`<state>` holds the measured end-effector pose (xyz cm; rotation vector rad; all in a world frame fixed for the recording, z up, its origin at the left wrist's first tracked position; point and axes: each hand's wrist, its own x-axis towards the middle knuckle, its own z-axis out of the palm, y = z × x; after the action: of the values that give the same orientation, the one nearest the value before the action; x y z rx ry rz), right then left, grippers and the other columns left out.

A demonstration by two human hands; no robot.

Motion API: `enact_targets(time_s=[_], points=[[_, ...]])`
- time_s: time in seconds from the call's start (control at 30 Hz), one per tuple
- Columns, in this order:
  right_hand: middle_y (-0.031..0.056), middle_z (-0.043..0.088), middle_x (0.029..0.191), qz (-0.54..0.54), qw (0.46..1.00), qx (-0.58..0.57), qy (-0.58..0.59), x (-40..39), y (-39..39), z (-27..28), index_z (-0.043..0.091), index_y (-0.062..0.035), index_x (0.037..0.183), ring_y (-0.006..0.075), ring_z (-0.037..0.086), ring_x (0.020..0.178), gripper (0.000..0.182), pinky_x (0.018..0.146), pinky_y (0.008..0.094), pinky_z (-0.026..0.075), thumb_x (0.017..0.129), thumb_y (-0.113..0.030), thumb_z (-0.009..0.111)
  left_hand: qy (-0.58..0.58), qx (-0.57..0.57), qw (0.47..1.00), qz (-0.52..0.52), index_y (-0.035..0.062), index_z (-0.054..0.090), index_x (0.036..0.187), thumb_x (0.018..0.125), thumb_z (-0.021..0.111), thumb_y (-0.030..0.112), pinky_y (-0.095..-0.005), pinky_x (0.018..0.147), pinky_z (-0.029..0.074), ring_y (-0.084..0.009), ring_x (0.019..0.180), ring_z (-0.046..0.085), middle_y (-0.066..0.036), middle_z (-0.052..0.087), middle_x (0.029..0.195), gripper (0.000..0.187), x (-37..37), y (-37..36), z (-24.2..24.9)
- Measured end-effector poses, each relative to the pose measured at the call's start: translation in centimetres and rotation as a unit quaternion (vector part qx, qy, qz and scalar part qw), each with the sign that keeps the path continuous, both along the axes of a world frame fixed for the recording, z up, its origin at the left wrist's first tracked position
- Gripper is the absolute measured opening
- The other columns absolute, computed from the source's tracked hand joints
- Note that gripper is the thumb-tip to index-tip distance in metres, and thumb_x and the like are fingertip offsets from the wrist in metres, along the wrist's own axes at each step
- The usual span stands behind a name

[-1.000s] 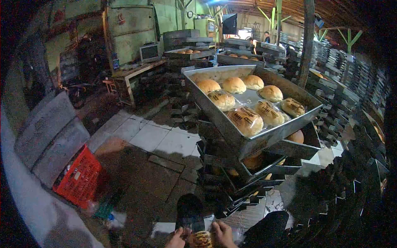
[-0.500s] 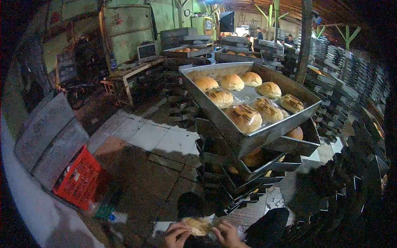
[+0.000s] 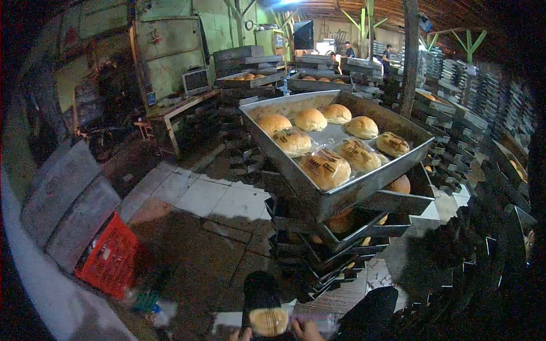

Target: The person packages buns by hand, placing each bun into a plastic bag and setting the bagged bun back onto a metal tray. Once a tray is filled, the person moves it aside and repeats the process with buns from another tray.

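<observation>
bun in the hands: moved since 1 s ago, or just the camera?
Cannot tell for the room: the whole view shifted. Against the dark shoe beside it, the bun sits about where it did, but turned, its pale side now facing the camera.

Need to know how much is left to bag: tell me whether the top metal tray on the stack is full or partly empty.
Partly empty. The top tray holds eight buns: four bare ones at the back, four wrapped ones in front, with bare metal at its far end.

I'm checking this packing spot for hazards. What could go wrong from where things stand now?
The top tray sits skewed on an uneven stack of trays with overhanging corners; a bump might tip it and spill the buns. The bun is held low at the frame's edge between the left hand and right hand, above a dirty floor; a slip could soil it.
</observation>
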<state>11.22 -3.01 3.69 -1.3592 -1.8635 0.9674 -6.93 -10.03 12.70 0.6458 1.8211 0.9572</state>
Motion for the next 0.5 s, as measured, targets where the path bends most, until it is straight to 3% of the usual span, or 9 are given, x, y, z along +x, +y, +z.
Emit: enact_targets(time_s=[0.03, 0.07, 0.13, 0.17, 0.2, 0.3, 0.37, 0.43, 0.5], points=[[0.0124, 0.042, 0.058, -0.017, 0.994, 0.105, 0.031, 0.5, -2.2, -0.3, 0.045, -0.0031, 0.068, 0.0250, 0.042, 0.049, 0.017, 0.047, 0.0330, 0.034, 0.080, -0.014, 0.048, -0.002, -0.052, 0.999, 0.008, 0.0011, 0.051, 0.104, 0.080, 0.050, 0.037, -0.0386, 0.077, 0.037, -0.0264, 0.095, 0.047, -0.011, 0.051, 0.104, 0.043, -0.8, -1.4, -5.7], [0.0124, 0.042, 0.058, -0.019, 0.994, 0.102, 0.028, 0.8, -3.4, 3.3, 0.045, -0.0031, 0.068, 0.0250, 0.042, 0.049, 0.017, 0.047, 0.0330, 0.034, 0.080, -0.014, 0.048, -0.044, -0.039, 0.996, 0.067, 0.0011, 0.052, 0.099, 0.081, 0.050, 0.036, -0.0377, 0.075, 0.037, -0.0247, 0.089, 0.047, -0.009, 0.050, 0.098, 0.040, -0.2, -1.8, -5.5], [0.0155, 0.051, 0.073, 0.113, 0.975, -0.004, -0.192, 0.1, -4.3, 13.4, 0.054, -0.0026, 0.085, 0.0294, 0.052, 0.066, 0.014, 0.053, 0.0363, 0.041, 0.076, -0.013, 0.052, -0.087, -0.020, 0.988, 0.127, 0.0011, 0.053, 0.094, 0.081, 0.051, 0.036, -0.0367, 0.072, 0.037, -0.0229, 0.084, 0.047, -0.006, 0.050, 0.093, 0.037, 1.4, -2.0, -3.0], [0.0151, 0.053, 0.092, 0.096, 0.993, 0.001, 0.073, -0.9, -5.1, 14.9, 0.054, -0.0072, 0.102, 0.0314, 0.051, 0.087, 0.030, 0.067, 0.0394, 0.044, 0.073, -0.015, 0.053, -0.093, 0.009, 0.988, 0.122, 0.0018, 0.053, 0.094, 0.081, 0.050, 0.035, -0.0364, 0.072, 0.037, -0.0218, 0.084, 0.047, -0.006, 0.050, 0.093, 0.035, 1.7, -1.8, -3.1], [0.0151, 0.053, 0.092, 0.093, 0.993, -0.002, 0.071, -0.7, -4.7, 13.6, 0.054, -0.0072, 0.102, 0.0314, 0.051, 0.087, 0.030, 0.067, 0.0394, 0.044, 0.073, -0.015, 0.053, -0.106, 0.040, 0.986, 0.125, 0.0025, 0.053, 0.093, 0.081, 0.050, 0.034, -0.0360, 0.071, 0.038, -0.0208, 0.084, 0.047, -0.006, 0.050, 0.094, 0.034, 1.0, -1.6, -4.0], [0.0175, 0.055, 0.087, 0.117, 0.977, 0.166, 0.060, 0.0, -0.8, 6.5, 0.049, -0.0025, 0.102, 0.0274, 0.054, 0.078, 0.035, 0.072, 0.0354, 0.044, 0.080, -0.030, 0.050, -0.197, 0.127, 0.952, 0.196, 0.0047, 0.054, 0.092, 0.083, 0.049, 0.032, -0.0348, 0.070, 0.038, -0.0177, 0.084, 0.047, -0.006, 0.050, 0.096, 0.029, -3.6, -1.6, -9.1], [0.0113, 0.052, 0.092, -0.004, 0.982, 0.166, 0.091, 2.2, 1.4, 15.4, 0.043, -0.0035, 0.109, 0.0248, 0.051, 0.082, 0.044, 0.077, 0.0328, 0.041, 0.073, -0.024, 0.058, -0.304, 0.162, 0.904, 0.255, 0.0062, 0.055, 0.091, 0.083, 0.049, 0.030, -0.0341, 0.069, 0.039, -0.0156, 0.084, 0.047, -0.006, 0.050, 0.097, 0.026, -8.8, -3.3, -16.0], [0.0081, 0.050, 0.095, -0.119, 0.958, 0.237, 0.108, 5.9, 3.1, 24.7, 0.039, -0.0036, 0.113, 0.0229, 0.049, 0.083, 0.053, 0.078, 0.0306, 0.040, 0.068, -0.017, 0.065, -0.270, 0.135, 0.905, 0.300, 0.0069, 0.056, 0.092, 0.085, 0.046, 0.027, -0.0331, 0.066, 0.041, -0.0150, 0.083, 0.049, -0.006, 0.051, 0.100, 0.023, -9.2, -1.5, -12.9], [0.0097, 0.049, 0.099, -0.232, 0.886, 0.393, 0.086, 9.1, 5.9, 33.0, 0.039, -0.0032, 0.114, 0.0220, 0.048, 0.088, 0.052, 0.080, 0.0304, 0.039, 0.069, -0.014, 0.064, -0.311, -0.123, 0.921, 0.201, 0.0070, 0.056, 0.092, 0.087, 0.042, 0.021, -0.0273, 0.053, 0.040, -0.0104, 0.060, 0.046, -0.004, 0.052, 0.091, 0.021, -6.1, 1.7, -2.4]])
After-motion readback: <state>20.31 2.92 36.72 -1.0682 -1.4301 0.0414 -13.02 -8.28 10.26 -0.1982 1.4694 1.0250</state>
